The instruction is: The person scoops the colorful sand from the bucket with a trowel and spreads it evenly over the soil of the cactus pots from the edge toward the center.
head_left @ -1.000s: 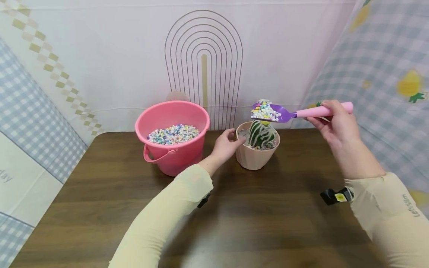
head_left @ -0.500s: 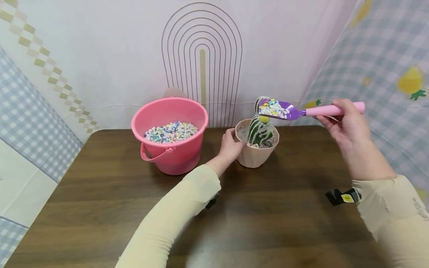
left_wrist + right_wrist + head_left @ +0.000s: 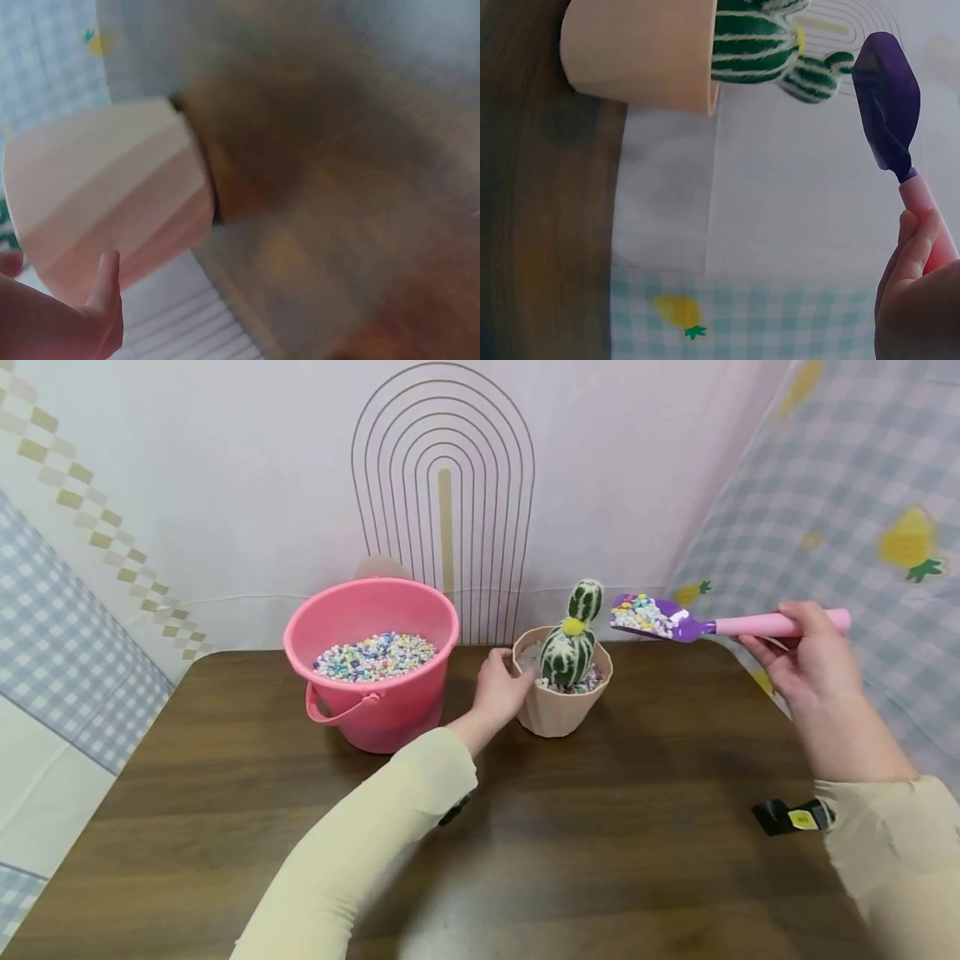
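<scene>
My right hand (image 3: 825, 681) grips the pink handle of a garden trowel (image 3: 753, 625). Its purple blade bears a heap of small coloured pebbles (image 3: 641, 615) and is held in the air, to the right of a cactus (image 3: 567, 656). This cactus has two stacked green parts with white stripes and a yellow flower. It stands in a peach faceted flower pot (image 3: 553, 712) with pebbles around its base. At the pot's left side, my left hand (image 3: 499, 690) holds the wall near the rim, and some of its fingers are hidden behind the pot.
Left of the pot stands a pink bucket (image 3: 390, 718), partly filled with coloured pebbles (image 3: 375, 657), its handle hanging at the front. Both stand near the back edge of a dark wooden table (image 3: 600, 852). Printed cloths (image 3: 262, 485) hang behind and at the sides.
The loaded trowel has moved right, away from over the cactus, so the cactus's top now shows fully. The left hand stays at the pot. The head view has shifted slightly.
</scene>
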The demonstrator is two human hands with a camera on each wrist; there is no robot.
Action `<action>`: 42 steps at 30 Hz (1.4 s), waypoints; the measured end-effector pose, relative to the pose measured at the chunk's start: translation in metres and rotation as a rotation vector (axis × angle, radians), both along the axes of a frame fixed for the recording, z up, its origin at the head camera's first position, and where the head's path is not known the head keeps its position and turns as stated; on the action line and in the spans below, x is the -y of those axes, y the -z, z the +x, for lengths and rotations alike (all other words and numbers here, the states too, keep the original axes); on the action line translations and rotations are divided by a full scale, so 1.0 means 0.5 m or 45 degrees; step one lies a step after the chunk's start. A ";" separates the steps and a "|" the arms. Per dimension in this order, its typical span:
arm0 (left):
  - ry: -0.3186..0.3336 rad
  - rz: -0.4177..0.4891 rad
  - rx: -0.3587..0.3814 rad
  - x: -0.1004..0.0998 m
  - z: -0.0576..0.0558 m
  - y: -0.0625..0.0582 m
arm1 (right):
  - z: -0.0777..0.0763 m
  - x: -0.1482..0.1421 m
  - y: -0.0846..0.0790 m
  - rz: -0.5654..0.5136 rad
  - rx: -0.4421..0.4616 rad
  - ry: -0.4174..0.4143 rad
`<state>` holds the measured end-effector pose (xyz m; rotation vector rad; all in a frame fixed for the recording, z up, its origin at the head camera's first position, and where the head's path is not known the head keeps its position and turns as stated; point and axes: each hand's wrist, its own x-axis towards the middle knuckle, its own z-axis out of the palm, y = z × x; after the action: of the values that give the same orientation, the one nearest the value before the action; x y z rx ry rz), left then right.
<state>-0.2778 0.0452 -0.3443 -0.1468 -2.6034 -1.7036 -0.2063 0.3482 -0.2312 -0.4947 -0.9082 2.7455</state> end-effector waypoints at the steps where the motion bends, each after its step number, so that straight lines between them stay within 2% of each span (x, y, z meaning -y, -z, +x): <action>1: 0.018 0.008 0.017 -0.001 0.005 0.001 | 0.001 -0.005 0.003 0.002 0.003 -0.001; 3: 0.038 0.013 0.022 -0.001 0.010 0.002 | 0.000 -0.014 0.008 0.001 0.013 0.004; 6: 0.038 0.023 -0.006 0.003 0.007 0.003 | -0.004 -0.023 0.018 0.009 0.027 0.010; 11: -0.048 0.053 -0.026 0.017 -0.013 0.010 | -0.014 -0.031 0.037 -0.001 0.015 -0.019; 14: -0.092 0.095 -0.015 0.022 -0.014 0.014 | -0.018 -0.035 0.046 0.002 0.028 -0.032; 20: -0.007 0.143 0.023 0.014 0.009 0.016 | -0.024 -0.038 0.059 0.062 0.048 -0.006; 22: -0.004 0.142 0.022 0.012 0.010 0.014 | -0.027 -0.036 0.064 0.086 0.042 -0.013; 31: -0.113 0.189 -0.007 0.031 -0.021 0.013 | -0.044 -0.008 0.079 0.251 -0.013 -0.074; 36: -0.091 0.163 -0.032 0.039 -0.029 0.014 | -0.049 0.007 0.080 0.299 0.020 -0.059; 42: -0.048 0.184 0.021 0.034 -0.022 0.017 | -0.053 0.025 0.079 0.425 -0.013 -0.056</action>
<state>-0.2890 0.0282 -0.3528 -0.0801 -2.4657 -1.8798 -0.2327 0.3358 -0.2706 -0.4011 -1.3541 2.5537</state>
